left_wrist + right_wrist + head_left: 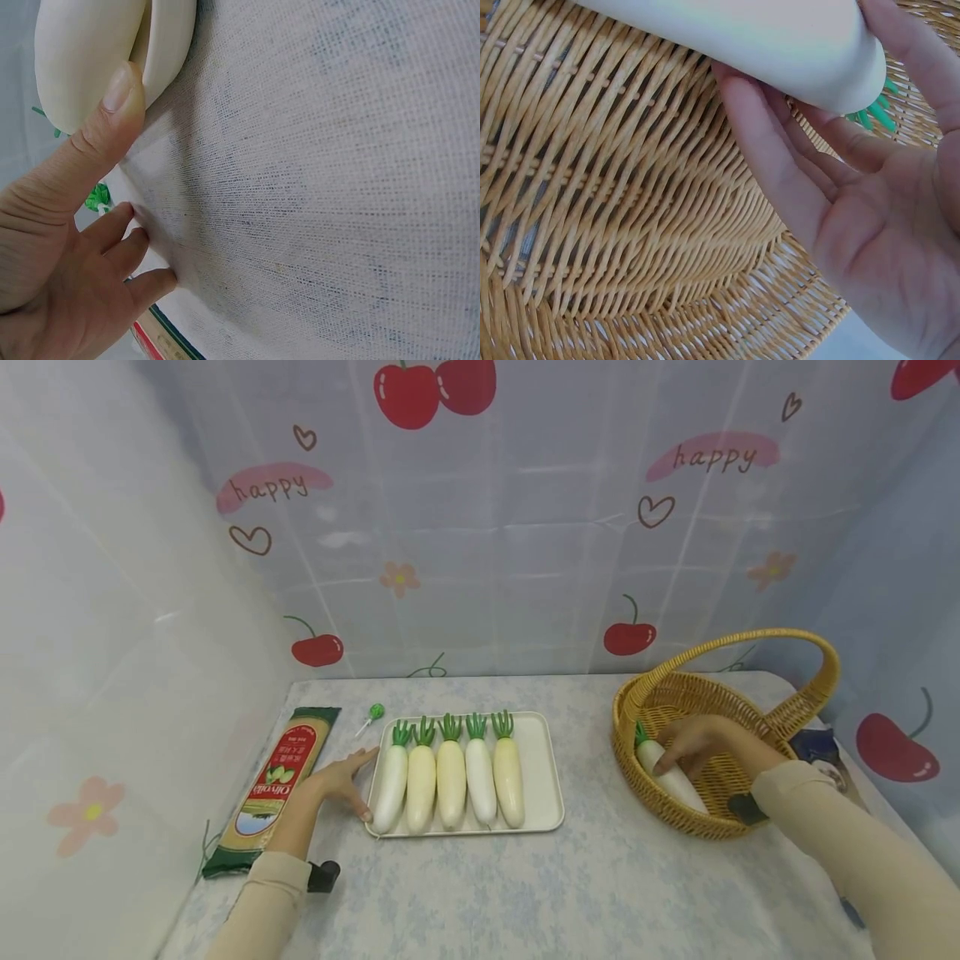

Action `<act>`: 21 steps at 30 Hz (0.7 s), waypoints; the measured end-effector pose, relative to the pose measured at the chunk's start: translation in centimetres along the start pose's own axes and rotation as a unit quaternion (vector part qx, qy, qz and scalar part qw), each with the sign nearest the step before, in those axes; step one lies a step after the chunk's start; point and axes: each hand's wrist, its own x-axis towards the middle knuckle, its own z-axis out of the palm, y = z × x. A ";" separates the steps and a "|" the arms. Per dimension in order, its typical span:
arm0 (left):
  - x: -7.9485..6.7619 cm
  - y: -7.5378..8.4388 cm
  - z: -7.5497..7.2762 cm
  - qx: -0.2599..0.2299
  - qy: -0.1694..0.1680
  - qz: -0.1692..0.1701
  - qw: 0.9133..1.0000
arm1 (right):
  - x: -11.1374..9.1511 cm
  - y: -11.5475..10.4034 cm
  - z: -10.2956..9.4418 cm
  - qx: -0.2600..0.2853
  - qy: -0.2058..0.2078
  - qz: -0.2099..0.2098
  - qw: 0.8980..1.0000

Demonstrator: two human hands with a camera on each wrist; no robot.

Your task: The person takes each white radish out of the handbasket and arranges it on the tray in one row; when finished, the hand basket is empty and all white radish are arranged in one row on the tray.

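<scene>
Inside a wicker basket (628, 770), a white radish (681, 789) with green leaf stubs lies along the left wall. My right hand (699, 742) reaches in and grips it, fingers on one side and thumb on the other. In the right wrist view the radish (780, 45) crosses the top, its leaves mostly hidden. A cream tray (542, 768) bears several white and pale yellow radishes (451, 785) in a row, leaves pointing away. At the tray's left edge my left hand (339, 783) rests with fingers spread, the thumb beside the leftmost radish (391, 785).
Left of the tray lies a long pasta-like packet (279, 777) with a red label. A green lollipop (376, 712) sits behind the tray's left corner. Partly hidden behind the basket is a dark blue packet (816, 746). The basket's tall handle (776, 633) arches near my right arm.
</scene>
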 end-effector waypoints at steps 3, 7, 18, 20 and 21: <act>0.1 0.0 0.1 -0.002 -0.001 -0.002 1.000 | 0.0 -0.1 0.1 -0.013 0.013 0.000 1.000; 0.1 0.0 0.0 -0.002 -0.002 0.000 1.000 | -0.1 -0.1 0.1 -0.024 0.020 -0.003 1.000; 0.1 -0.1 0.1 0.001 0.001 -0.001 1.000 | -0.9 2.0 -1.2 0.026 0.087 -0.070 0.993; 0.1 -0.2 0.1 0.002 0.000 -0.001 1.000 | -1.3 2.3 -1.4 0.028 0.117 -0.084 0.989; 0.1 -0.2 0.1 0.000 0.000 -0.002 1.000 | -1.5 2.4 -1.5 0.029 0.131 -0.091 0.987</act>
